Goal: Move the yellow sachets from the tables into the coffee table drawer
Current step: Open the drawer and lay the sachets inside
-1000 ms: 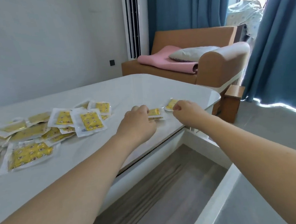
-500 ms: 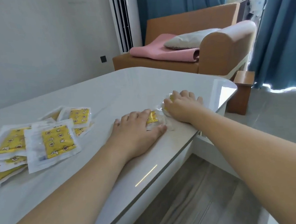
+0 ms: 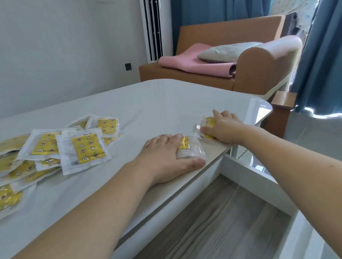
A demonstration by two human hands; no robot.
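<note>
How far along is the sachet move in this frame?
Nothing shows as done: no sachets lie in the open drawer as far as it is seen. In hand: the left hand and right hand each press one sachet flat near the table edge. Left: the pile.

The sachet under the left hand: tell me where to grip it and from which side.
Grip the sachet by its clear sealed border nearest the table edge, coming from the drawer side. It lies flat under the left hand, so sliding it until that border overhangs would probably let thumb and fingers pinch it.
</note>
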